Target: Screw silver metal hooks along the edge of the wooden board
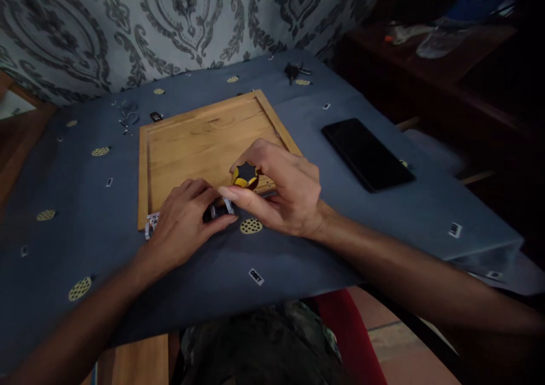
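My right hand (283,189) is closed around a screwdriver (246,175) with a black and yellow handle, its butt end facing me. The screwdriver's shaft and tip are hidden below the handle. My left hand (183,217) grips a metal hinge (222,206) at the near edge of a framed wooden panel (208,141), thumb in front and fingers behind. Much of this hinge is covered by the fingers. A second metal hinge (152,224) sits at the panel's near left corner, partly behind my left hand.
A black phone (367,153) lies right of the panel. Farther back is a dark tool, perhaps pliers (297,71). Small metal pieces (128,118) and a small dark item (156,116) lie beyond the panel's left side. A patterned curtain (183,16) hangs behind the blue tablecloth (306,271).
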The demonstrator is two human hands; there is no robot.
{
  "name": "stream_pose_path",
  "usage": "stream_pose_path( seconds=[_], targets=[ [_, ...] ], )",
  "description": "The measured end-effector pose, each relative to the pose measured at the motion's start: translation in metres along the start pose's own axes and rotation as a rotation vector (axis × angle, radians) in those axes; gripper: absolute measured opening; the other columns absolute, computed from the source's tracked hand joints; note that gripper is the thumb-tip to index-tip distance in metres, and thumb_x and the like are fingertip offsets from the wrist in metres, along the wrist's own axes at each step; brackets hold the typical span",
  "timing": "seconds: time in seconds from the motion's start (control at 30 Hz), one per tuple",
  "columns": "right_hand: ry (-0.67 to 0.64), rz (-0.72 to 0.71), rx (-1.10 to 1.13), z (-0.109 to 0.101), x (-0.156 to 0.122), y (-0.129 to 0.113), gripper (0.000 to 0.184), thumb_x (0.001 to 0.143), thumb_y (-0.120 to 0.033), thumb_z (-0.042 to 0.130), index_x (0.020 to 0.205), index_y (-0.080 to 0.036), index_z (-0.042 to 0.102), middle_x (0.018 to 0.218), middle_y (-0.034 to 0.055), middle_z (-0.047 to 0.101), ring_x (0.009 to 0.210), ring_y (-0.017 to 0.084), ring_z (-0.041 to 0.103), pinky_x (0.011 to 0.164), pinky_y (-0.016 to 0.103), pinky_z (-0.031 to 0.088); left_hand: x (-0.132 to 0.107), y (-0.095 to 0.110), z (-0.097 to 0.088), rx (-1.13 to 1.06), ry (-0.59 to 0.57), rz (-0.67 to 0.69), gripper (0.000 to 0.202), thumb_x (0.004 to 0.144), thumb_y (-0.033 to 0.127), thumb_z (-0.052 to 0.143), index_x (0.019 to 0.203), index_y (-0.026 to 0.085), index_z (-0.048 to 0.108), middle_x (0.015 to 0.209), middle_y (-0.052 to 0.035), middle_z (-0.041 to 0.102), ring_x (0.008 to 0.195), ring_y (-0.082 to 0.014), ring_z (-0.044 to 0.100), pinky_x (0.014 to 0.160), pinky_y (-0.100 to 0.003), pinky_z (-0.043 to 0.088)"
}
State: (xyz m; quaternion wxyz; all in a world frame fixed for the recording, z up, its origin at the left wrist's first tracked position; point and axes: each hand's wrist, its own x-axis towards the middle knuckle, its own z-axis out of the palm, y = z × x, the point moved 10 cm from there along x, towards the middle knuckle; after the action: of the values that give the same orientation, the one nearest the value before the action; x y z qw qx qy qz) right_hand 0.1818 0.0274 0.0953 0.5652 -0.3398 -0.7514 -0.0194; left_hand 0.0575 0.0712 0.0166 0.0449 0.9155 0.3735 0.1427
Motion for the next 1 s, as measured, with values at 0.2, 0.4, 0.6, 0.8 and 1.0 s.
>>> stream_pose_path(
  seconds=[0.2, 0.4, 0.6, 0.8, 1.0],
  targets=[
    [0.074, 0.221, 0.030, -0.016, 0.005, 0.015, 0.021, 0.101, -0.042, 0.056, 0.089, -0.025, 0.059, 0.075, -0.0043, 0.059, 0.062, 0.011, 0.059, 0.060, 0.028, 0.053, 0.000, -0.002, 0.003, -0.010, -0.053, -0.029, 0.031, 0.094, 0.050, 0.070, 0.107, 0.022, 0.074, 0.103, -0.0061, 0.069, 0.101, -0.0276, 0.064, 0.088, -0.042, 0.053],
    [0.010, 0.240, 0.069, -0.003, 0.003, 0.024, 0.025, 0.100, -0.037, 0.060, 0.081, -0.024, 0.052, 0.071, -0.0038, 0.054, 0.060, 0.011, 0.053, 0.057, 0.027, 0.047, 0.002, -0.004, 0.003, -0.032, -0.068, -0.052, 0.029, 0.093, 0.045, 0.072, 0.107, 0.021, 0.074, 0.107, -0.0067, 0.070, 0.105, -0.0283, 0.063, 0.095, -0.045, 0.051],
    [-0.012, 0.256, 0.073, 0.003, 0.001, 0.028, 0.027, 0.100, -0.040, 0.059, 0.080, -0.024, 0.052, 0.071, -0.0033, 0.055, 0.060, 0.012, 0.051, 0.057, 0.029, 0.046, 0.001, -0.004, 0.003, -0.056, -0.062, -0.063, 0.027, 0.093, 0.044, 0.072, 0.109, 0.022, 0.074, 0.109, -0.0073, 0.070, 0.107, -0.0296, 0.063, 0.097, -0.047, 0.052],
    [-0.028, 0.236, 0.099, 0.006, 0.002, 0.028, 0.029, 0.100, -0.039, 0.059, 0.078, -0.024, 0.047, 0.070, -0.0037, 0.048, 0.059, 0.013, 0.047, 0.057, 0.031, 0.040, 0.000, -0.004, 0.003, -0.050, -0.059, -0.061, 0.027, 0.091, 0.042, 0.074, 0.109, 0.022, 0.074, 0.109, -0.0075, 0.070, 0.109, -0.0301, 0.064, 0.099, -0.049, 0.052],
    [-0.071, 0.179, 0.179, 0.009, 0.006, 0.024, 0.023, 0.100, -0.036, 0.062, 0.083, -0.022, 0.054, 0.074, -0.0023, 0.055, 0.066, 0.013, 0.054, 0.062, 0.030, 0.045, 0.001, -0.003, 0.003, -0.056, -0.048, -0.051, 0.025, 0.091, 0.040, 0.075, 0.108, 0.022, 0.074, 0.106, -0.0078, 0.071, 0.108, -0.0309, 0.065, 0.098, -0.049, 0.053]
  ],
)
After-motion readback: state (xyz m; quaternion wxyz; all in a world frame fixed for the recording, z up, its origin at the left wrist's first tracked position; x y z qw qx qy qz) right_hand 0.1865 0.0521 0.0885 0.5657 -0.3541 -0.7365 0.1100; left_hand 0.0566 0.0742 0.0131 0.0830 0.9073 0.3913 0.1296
